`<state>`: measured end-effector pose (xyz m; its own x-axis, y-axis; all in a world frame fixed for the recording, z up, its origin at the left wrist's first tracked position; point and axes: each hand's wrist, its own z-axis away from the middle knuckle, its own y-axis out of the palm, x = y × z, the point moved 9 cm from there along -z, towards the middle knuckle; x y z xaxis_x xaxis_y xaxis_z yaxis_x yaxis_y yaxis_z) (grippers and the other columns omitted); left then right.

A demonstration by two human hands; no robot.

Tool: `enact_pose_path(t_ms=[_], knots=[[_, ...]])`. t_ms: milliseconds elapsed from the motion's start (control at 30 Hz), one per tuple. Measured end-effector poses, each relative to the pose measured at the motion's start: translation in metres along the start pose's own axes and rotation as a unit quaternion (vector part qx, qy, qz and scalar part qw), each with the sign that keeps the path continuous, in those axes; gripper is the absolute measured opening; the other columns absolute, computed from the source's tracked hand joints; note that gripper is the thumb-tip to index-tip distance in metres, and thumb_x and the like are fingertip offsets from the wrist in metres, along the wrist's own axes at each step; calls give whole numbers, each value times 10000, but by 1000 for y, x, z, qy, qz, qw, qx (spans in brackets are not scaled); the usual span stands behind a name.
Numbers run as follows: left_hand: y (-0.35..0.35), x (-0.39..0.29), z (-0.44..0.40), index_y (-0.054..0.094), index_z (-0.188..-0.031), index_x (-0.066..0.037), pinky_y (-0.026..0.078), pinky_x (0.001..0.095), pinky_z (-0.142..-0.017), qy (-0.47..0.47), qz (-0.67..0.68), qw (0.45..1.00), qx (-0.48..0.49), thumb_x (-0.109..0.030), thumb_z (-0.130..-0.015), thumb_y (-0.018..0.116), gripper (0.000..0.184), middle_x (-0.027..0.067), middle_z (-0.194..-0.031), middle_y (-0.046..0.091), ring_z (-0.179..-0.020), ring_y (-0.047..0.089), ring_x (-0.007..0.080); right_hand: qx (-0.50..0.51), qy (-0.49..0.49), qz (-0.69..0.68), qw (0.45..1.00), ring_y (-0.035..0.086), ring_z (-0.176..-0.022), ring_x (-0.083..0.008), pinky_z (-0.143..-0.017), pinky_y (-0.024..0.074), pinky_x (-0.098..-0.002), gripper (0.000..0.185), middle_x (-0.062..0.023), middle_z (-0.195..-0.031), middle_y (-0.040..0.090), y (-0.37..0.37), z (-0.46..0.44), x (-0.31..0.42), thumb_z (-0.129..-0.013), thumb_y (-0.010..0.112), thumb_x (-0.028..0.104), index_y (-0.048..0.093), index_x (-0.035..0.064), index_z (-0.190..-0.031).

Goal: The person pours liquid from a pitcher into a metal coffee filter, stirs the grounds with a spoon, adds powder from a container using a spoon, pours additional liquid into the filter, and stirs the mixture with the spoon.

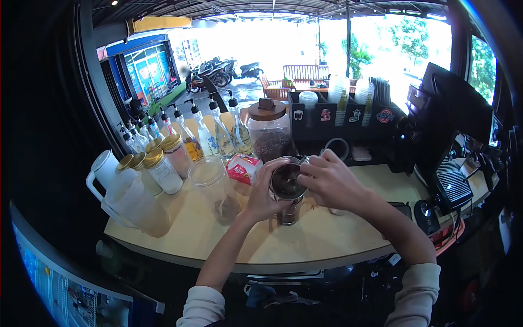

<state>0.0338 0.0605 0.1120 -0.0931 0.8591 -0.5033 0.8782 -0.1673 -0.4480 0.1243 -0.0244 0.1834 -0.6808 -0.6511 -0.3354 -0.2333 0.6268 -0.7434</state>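
My left hand [264, 196] is wrapped round the side of a clear cup with a dark inside [287, 188]. Its lower part [289, 215] shows dark contents through the wall, near the counter top. Over the rim, my right hand [333, 179] is closed in a pinch on a thin metal utensil [305, 159], seemingly a spoon, whose lower end is hard to see in the cup. Left of my left hand stands a clear, open-topped jar [210, 188] with a little brown matter at the bottom. Behind it lies a red and white packet [244, 168].
A wood-lidded jar of dark contents [269, 131] stands behind the cup. Several pump bottles [220, 133], gold-lidded jars [163, 173] and plastic pitchers [133, 204] crowd the left. A black organizer [340, 115] with stacked cups is at the back; a monitor [456, 106] is right.
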Motion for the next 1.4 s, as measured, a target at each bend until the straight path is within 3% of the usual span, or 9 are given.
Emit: enact_pose_path(t_ms=[233, 333, 467, 700, 900, 1000, 1133, 1333, 1400], knots=[[-3, -9, -2, 446, -1309, -73, 344, 414, -1099, 5, -28, 999, 13, -67, -555, 820, 842, 106, -1314, 508, -1271, 455, 282, 8, -12, -7, 1000, 537, -852, -172, -735, 380, -329, 181, -22, -850, 545, 10, -1, 6, -653, 675, 108, 580, 90, -807], [-3, -14, -2, 449, -1310, -77, 336, 417, -1100, 17, -46, 999, 10, -69, -555, 817, 841, 100, -1312, 513, -1271, 452, 290, -16, 42, 8, 999, 538, -858, -177, -731, 380, -334, 182, -25, -840, 542, 7, -3, 0, -649, 680, 117, 579, 92, -799], [-5, -10, -1, 456, -1312, -120, 259, 439, -1099, 13, -46, 999, 7, -126, -576, 810, 817, 86, -1314, 518, -1269, 454, 277, 28, 21, 0, 999, 537, -870, -172, -755, 375, -328, 147, -17, -846, 545, 8, -5, 2, -667, 664, 117, 577, 93, -782], [-5, -13, -5, 450, -1313, -119, 248, 444, -1107, 19, -44, 998, 30, -132, -582, 804, 812, 85, -1318, 510, -1266, 450, 275, 76, -70, 53, 993, 528, -896, -144, -783, 365, -309, 69, 10, -843, 550, 5, -11, 8, -713, 618, 103, 589, 118, -773], [-4, -7, -6, 452, -1308, -117, 288, 439, -1086, -2, -4, 1000, 25, -140, -570, 812, 821, 86, -1299, 518, -1238, 466, 290, 78, -77, 38, 993, 533, -902, -138, -771, 371, -305, 74, 10, -859, 557, 7, -14, 7, -714, 628, 107, 601, 123, -780], [-1, -5, -5, 419, -1326, -64, 387, 381, -1057, -15, 4, 1000, 17, -98, -568, 848, 872, 113, -1279, 517, -1215, 503, 238, 43, -47, 34, 997, 539, -900, -145, -763, 378, -302, 104, 1, -863, 557, 2, -16, 4, -713, 634, 92, 601, 110, -810], [-2, 11, -1, 461, -1280, -93, 416, 382, -1002, -97, 76, 992, -32, -171, -539, 871, 850, 96, -1200, 561, -1144, 544, 249, 31, -29, -8, 999, 540, -887, -156, -757, 386, -301, 136, -16, -901, 555, 4, -10, 0, -713, 637, 87, 594, 90, -842], [1, 22, 2, 420, -1291, -56, 456, 342, -988, -114, 40, 992, -35, -138, -578, 883, 854, 100, -1207, 553, -1135, 558, 196, 8, 55, -75, 996, 577, -900, -219, -764, 473, -374, 229, -79, -930, 518, -5, -2, -13, -721, 625, 58, 571, 39, -943], [3, 24, 3, 421, -1288, -52, 459, 338, -985, -114, 35, 992, -41, -138, -578, 883, 851, 102, -1203, 553, -1129, 561, 195, 67, 117, -44, 990, 615, -879, -241, -699, 530, -371, 277, -104, -922, 516, 0, 3, -21, -739, 612, 36, 546, 25, -1008]])
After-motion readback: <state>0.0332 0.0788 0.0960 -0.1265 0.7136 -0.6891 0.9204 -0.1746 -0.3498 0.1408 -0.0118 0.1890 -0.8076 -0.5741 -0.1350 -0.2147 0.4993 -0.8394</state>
